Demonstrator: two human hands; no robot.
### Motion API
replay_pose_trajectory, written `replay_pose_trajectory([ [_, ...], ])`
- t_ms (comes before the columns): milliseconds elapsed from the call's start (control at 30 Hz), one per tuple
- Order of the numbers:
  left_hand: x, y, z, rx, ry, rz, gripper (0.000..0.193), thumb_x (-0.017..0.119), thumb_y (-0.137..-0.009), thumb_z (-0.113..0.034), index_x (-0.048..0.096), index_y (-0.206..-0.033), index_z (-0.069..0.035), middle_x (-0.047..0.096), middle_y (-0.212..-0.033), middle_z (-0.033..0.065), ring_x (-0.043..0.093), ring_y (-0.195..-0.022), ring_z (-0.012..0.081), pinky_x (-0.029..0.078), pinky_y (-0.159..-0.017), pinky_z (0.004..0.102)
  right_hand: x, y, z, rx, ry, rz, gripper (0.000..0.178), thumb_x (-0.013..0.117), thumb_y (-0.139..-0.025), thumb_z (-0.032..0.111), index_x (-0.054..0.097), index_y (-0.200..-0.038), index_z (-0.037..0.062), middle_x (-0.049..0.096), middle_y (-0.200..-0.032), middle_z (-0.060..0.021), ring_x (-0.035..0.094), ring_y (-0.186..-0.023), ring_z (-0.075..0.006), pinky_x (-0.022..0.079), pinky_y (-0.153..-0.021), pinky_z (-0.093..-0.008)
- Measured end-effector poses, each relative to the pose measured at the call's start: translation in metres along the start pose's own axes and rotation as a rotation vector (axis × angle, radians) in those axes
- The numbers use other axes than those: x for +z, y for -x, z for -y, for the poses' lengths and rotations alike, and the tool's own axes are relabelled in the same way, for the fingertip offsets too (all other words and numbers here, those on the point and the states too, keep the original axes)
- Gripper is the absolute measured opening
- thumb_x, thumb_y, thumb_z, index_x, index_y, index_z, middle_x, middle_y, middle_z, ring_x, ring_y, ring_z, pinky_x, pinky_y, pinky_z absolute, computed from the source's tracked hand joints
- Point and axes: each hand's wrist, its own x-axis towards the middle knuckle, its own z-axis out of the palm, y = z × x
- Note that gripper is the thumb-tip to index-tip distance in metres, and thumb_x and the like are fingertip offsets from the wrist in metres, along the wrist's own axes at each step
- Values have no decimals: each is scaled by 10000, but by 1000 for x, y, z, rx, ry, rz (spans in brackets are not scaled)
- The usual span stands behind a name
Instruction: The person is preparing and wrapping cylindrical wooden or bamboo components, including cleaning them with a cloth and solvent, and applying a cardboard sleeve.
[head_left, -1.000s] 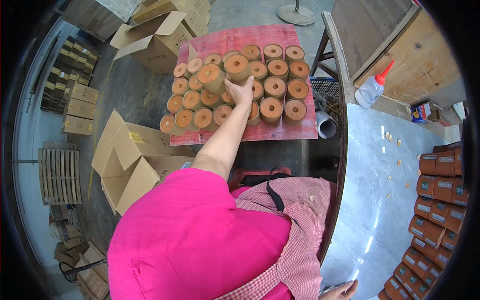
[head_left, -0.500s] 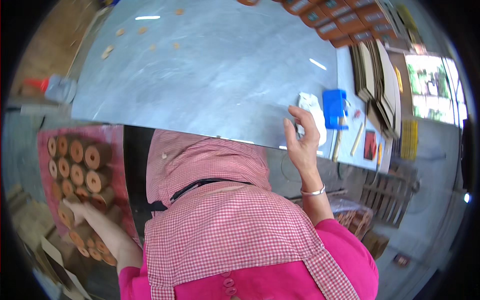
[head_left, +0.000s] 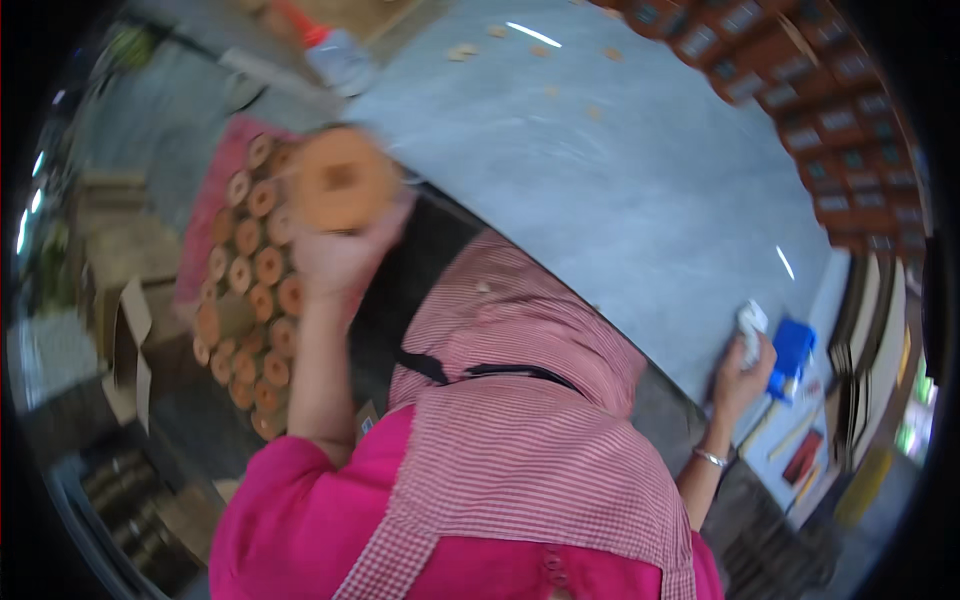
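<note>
My left hand is raised and holds a blurred orange-brown roll with a hole in its middle. It hovers above the edge of a stack of several like rolls, which lie on a pink cloth on the floor at the left. My right hand rests at the near edge of the grey table, its fingers closed around a small white object. A blue object lies just right of that hand. My pink sleeves and checked apron fill the lower middle.
Rows of brown boxes line the table's far right side. A bottle with a red cap stands at the top left. Open cardboard boxes sit on the floor left of the rolls. Flat boards and small items lie at the right edge.
My left hand has taken one roll off the stack and lifted it up toward the table. The view has swung round. My right hand stays by the white object.
</note>
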Motion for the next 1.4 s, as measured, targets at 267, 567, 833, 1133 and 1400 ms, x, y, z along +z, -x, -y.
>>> replay_pose_trajectory([
  [267,72,43,-49,340,381,463,924,921,-532,-178,512,-1350,-42,601,-1263,149,595,-1186,338,480,-1030,418,-33,-61,230,-503,-594,127,318,771,-779,54,708,-1090,28,684,-1099,-133,650,-978,-275,515,-819,-351],
  [567,75,59,-55,285,415,543,935,933,-575,-249,482,-1360,-13,606,-1218,171,630,-1137,326,507,-977,415,23,-101,263,-595,-532,45,245,796,-695,51,701,-920,74,647,-998,-112,616,-912,-302,512,-766,-398],
  [833,68,53,-53,228,482,484,890,945,-563,-237,511,-1310,-23,615,-1182,173,631,-1100,347,513,-946,419,-24,-66,301,-768,-664,486,266,782,-688,39,701,-941,51,644,-1011,-113,628,-890,-316,529,-757,-375],
  [1133,20,22,-16,335,206,167,1001,957,-584,-246,425,-1395,2,591,-1277,152,598,-1200,257,467,-1045,376,-44,-75,225,-563,-458,507,196,683,-847,5,670,-1039,-29,639,-981,-161,626,-890,-283,490,-808,-351],
  [1400,-87,-20,120,-67,337,-520,877,943,-602,-274,493,-1304,-2,581,-1239,205,587,-1168,331,478,-1022,454,23,-56,114,-188,-489,532,257,656,-1002,201,642,-1120,-28,639,-962,-44,564,-874,-134,467,-795,-283],
])
